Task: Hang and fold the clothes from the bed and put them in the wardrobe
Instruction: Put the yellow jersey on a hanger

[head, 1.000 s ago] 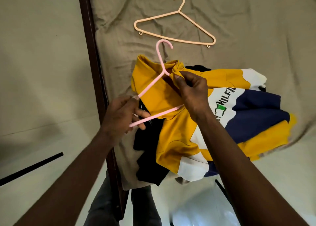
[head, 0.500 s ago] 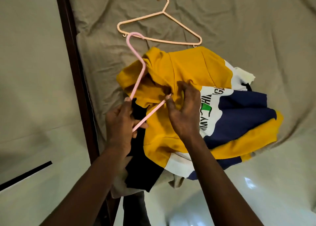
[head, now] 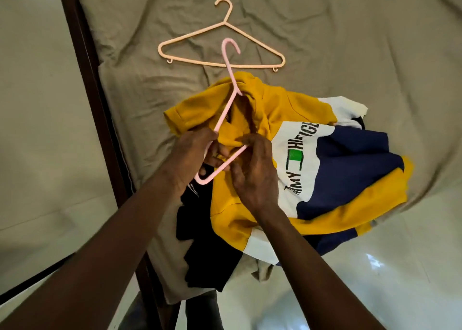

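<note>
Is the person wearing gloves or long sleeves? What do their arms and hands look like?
No gloves and no long sleeves. The left arm and right arm are bare as far as the view shows. The left hand and right hand are bare too; no watch, bracelet or ring shows.

Your view: dim, warm light; white glare on the glossy floor [head: 372, 262], lower right; soft shadows in the sheet [head: 350, 54] creases; wide-angle bending at edges; slight overall softness.

A pink hanger [head: 226, 109] partly inside yellow shirt [head: 275, 109] (crumpled)
</note>
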Tool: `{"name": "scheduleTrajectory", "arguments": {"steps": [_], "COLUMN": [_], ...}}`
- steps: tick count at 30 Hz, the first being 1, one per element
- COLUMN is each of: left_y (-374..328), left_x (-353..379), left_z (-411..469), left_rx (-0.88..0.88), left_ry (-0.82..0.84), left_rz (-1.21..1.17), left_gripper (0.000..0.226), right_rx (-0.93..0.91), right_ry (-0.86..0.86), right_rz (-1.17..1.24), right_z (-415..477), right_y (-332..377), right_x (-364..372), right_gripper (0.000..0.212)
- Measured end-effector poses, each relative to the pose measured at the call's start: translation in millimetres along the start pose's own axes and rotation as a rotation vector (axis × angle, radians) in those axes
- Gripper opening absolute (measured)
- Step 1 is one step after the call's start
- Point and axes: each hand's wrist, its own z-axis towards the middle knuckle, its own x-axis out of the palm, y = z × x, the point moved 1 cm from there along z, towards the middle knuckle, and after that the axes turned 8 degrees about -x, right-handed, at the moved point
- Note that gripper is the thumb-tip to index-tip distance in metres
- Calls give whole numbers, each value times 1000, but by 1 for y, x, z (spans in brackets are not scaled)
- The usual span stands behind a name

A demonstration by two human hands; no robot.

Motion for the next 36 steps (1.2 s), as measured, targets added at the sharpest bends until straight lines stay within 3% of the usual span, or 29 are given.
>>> {"name": "scheduleTrajectory", "arguments": {"steps": [3,7,12,15,18,22,24,26,31,36], "left_y": [-13,-9,1,-1,-7,-14,-15,-16,-26,-9], "left_x": [0,1,9,10,10,11,11,14,30,54], "left_z": [6,21,27,29,28,30,30,33,49,58], "left_rx": [74,305,412,435,391,336,338,338,280,293], "left_ry": [-27,-201,-133,-72,-77,-49,-39,-47,-73,-166], "left_rz": [120,260,172,130,8,-21,-7,-26,-58,9], "left_gripper": [39,55,58,58,56,52,51,51,53,56], "right_rx": [58,223,201,212,254,198,250,273,36,40], "right_ry": [-55,-268,-84,-65,-56,113,208,194,263,120], "right_rz": [-63,-2,121,91,65,-38,-97,-92,-136,-54], "right_z": [10,16,10,16,22,35,47,51,-7,-46], "right_y": [-3,-1,-20,-34,-36,-31,-33,-29,-2,18], "right_x": [7,9,21,20,21,19,15,11,18,13], "right_gripper": [54,56,74,67,57,74,65,53,34,31]}}
